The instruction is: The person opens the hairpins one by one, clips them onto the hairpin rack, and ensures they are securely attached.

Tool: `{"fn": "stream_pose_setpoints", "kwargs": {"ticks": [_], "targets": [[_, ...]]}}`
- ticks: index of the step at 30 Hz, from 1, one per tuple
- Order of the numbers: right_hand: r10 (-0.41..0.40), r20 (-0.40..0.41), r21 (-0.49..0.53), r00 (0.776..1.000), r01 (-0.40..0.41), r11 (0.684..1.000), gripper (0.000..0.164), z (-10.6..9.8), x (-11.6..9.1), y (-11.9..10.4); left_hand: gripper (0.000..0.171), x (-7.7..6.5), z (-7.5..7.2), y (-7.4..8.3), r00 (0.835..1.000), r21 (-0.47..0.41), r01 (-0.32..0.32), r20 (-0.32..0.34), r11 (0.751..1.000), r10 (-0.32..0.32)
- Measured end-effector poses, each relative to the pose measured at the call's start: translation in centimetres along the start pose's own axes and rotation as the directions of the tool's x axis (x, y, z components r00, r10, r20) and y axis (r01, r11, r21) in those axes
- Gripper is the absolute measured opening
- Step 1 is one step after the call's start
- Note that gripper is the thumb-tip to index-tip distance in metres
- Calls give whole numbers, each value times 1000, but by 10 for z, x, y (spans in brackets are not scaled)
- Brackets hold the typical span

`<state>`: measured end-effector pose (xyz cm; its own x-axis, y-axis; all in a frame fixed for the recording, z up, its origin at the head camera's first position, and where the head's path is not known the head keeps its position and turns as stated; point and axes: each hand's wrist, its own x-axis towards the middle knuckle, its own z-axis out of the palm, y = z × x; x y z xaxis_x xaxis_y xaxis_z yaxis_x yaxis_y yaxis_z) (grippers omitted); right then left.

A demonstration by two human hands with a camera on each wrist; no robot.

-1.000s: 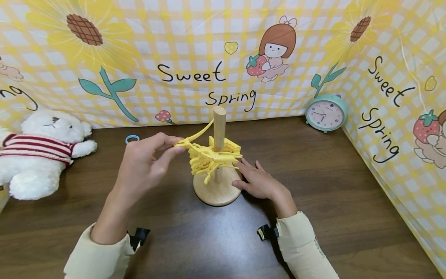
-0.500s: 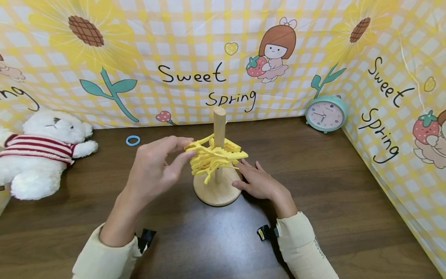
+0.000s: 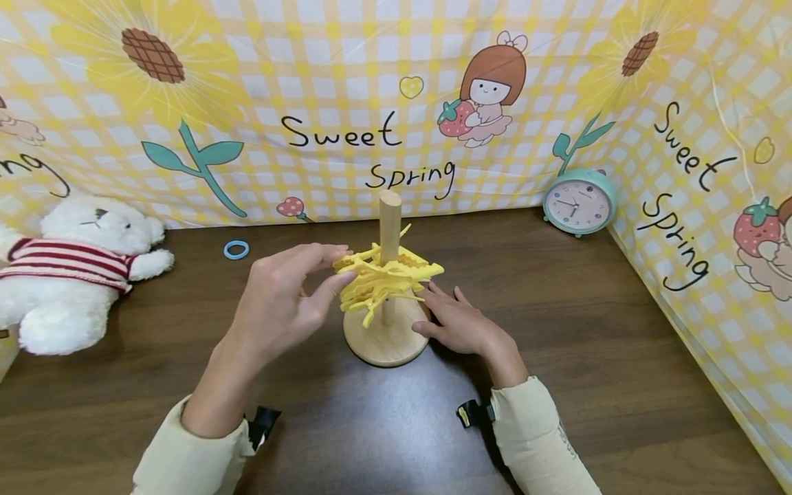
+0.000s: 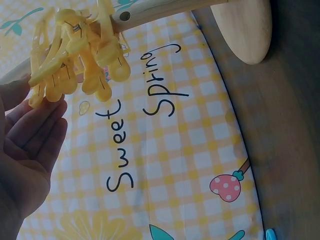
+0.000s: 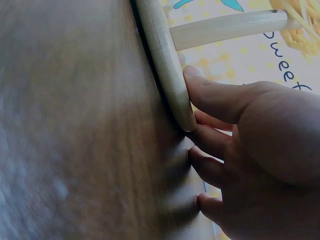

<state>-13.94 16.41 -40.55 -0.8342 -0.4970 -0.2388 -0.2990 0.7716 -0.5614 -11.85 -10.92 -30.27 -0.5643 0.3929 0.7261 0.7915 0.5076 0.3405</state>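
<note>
Several yellow plastic clothes pegs are clustered around the upright post of a wooden stand. My left hand pinches the left end of an upper clothes peg between thumb and fingers. Metal springs and rounded handles of the clothes pegs show in the left wrist view. My right hand rests at the right side of the stand's round base. Seen from the right wrist, the thumb touches the base's rim, and the other fingers are spread along the rim and tabletop.
A light blue ring lies on the dark wooden table behind my left hand. A white teddy bear in a striped shirt is at the left, and a mint alarm clock stands at the back right. Checked cloth lines the walls.
My left hand has moved right with the yellow clothes peg, bringing it from beside the post onto the cluster around it. The right hand has stayed at the base.
</note>
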Motion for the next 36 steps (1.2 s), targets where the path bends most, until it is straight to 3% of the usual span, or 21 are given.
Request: {"fn": "stream_pose_setpoints", "kwargs": {"ticks": [21, 36], "targets": [[-5, -2, -4, 1000, 5, 1000, 65, 0, 0, 0, 30, -3, -4, -2, 997, 14, 70, 40, 997, -70], [5, 1, -5, 1000, -5, 1000, 66, 0, 0, -1, 33, -7, 1, -4, 994, -59, 112, 22, 992, -111]]}}
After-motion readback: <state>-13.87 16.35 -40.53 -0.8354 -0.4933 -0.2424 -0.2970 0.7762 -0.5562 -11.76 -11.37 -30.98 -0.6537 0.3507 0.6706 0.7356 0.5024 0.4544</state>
